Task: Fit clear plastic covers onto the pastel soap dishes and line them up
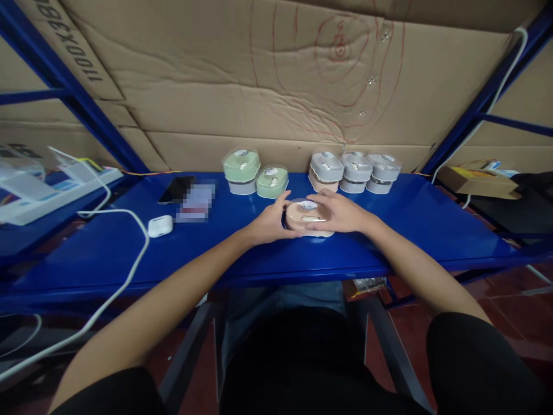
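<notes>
- Head view, only one here: the pink box (307, 217) is around the middle of the table (432, 225), between the far and near edges. Can't tell if it's lifted a hair.
- Right hand (340, 212): fingers over the top, thumb on the near side, so pretty much clamped on the box's right end.
- Left hand (271, 222): thumb and fingers apart around the left end, dark gap by the palm. No idea how firmly it's touching.
- Biggest worry imo: uneven grip. If the right pulls harder, the box could twist or slip.
- Shoved toward the far edge, it could bump the green box (272, 183) or the grey-on-pink stack (327, 168) and knock a top one loose.
- Cable (116, 211) crosses the left end; a tug might drag the white case (161, 226).
- Stacks: 4 by the far edge, that one plus one green-on-grey (242, 167) and two all-grey (356, 167).
- Boxes: 10 if each stack is two, so 6 grey, 2 green, 2 pink.
- Also 1 phone (176, 189) near the far left corner, 1 white case, 1 blurred-out item (196, 202).
</notes>
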The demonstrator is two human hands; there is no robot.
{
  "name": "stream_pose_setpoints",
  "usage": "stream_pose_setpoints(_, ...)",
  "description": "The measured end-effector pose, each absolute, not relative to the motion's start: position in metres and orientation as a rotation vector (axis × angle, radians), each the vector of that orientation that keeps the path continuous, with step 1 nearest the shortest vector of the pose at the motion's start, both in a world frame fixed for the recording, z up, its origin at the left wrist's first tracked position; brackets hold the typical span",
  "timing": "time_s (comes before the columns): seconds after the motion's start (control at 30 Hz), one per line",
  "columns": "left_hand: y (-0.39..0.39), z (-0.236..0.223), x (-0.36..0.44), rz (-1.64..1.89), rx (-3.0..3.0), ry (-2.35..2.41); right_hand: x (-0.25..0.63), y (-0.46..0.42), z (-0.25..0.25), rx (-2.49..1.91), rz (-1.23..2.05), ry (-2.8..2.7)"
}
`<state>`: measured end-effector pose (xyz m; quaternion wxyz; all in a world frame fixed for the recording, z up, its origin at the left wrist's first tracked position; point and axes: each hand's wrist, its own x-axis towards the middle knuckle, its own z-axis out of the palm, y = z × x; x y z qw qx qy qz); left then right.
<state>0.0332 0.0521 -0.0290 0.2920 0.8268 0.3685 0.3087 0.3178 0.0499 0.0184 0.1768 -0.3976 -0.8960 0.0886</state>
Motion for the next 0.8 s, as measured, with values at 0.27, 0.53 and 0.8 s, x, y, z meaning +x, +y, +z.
stream_pose_setpoints(0.27, 0.046, -0.021, 0.036, 0.77, 2.213, 1.051, 0.309, 0.036, 0.024, -1.26, 0.182, -2.576)
stream_pose_setpoints(0.53, 0.048, -0.022, 0.035, 0.791, 2.237, 1.029, 0.309, 0.033, 0.023, -1.274, 0.183, -2.601)
stream_pose_setpoints(0.8, 0.048, -0.024, 0.031, 0.78, 2.296, 1.095, 0.326, 0.054, 0.009, -1.087, 0.294, -2.644)
